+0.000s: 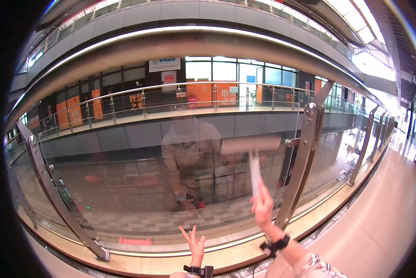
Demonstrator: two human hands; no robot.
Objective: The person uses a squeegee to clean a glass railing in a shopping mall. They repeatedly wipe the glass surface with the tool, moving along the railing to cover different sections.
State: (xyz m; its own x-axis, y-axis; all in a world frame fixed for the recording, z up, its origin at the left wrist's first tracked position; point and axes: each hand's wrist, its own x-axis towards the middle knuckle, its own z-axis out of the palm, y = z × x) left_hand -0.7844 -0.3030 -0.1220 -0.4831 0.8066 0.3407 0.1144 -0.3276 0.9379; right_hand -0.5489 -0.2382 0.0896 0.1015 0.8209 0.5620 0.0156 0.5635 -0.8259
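Observation:
My right hand [263,205] grips the pale handle of a window squeegee [251,146]. Its wide head is raised in front of the right part of a glass balustrade panel [124,187], and motion blurs it; I cannot tell whether it touches the glass. Low before the same panel, my left hand [193,241] is held up with its fingers spread and holds nothing. A dark band with a small device sits on each wrist. In the glass, a person's reflection shows faintly.
A thick metal handrail [201,41] arches above the panel. Steel posts stand at its right [303,153] and left [55,194]. A stone curb [152,264] runs along its foot. Tiled floor [371,215] stretches off to the right. Across the atrium is another railed walkway [180,111].

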